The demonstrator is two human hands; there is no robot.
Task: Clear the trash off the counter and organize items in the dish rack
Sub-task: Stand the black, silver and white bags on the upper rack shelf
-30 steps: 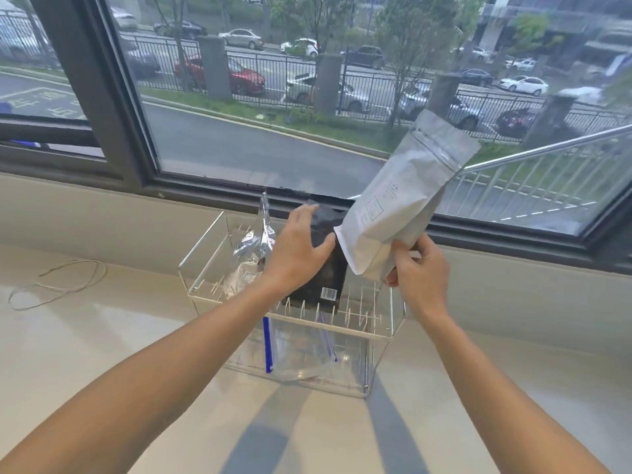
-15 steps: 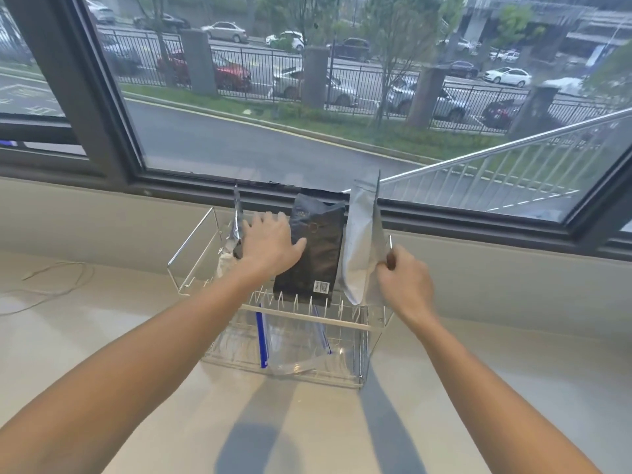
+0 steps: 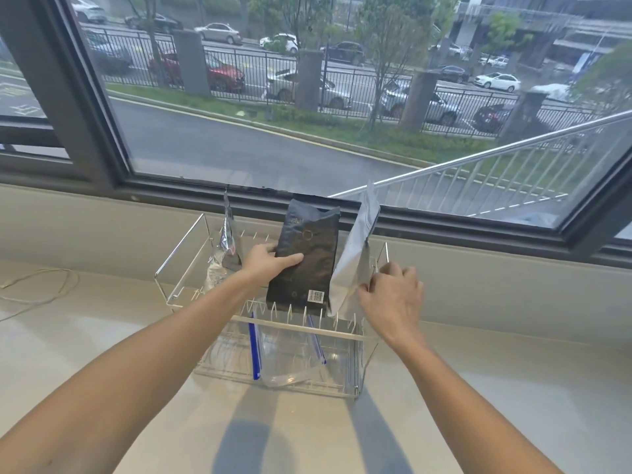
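In the middle of the frame, a clear plastic dish rack (image 3: 273, 331) with thin pegs sits on a smooth pale counter (image 3: 513, 388). A flat black bag (image 3: 307, 258) stands up in the pegs. The left hand (image 3: 265, 265) grips its left edge, thumb on the front. Just beside it leans a soft grey bag (image 3: 354, 258). The right hand (image 3: 391, 295) pinches its lower edge with curled fingers. A crinkly shiny foil bag (image 3: 225, 241) stands at the rack's left side
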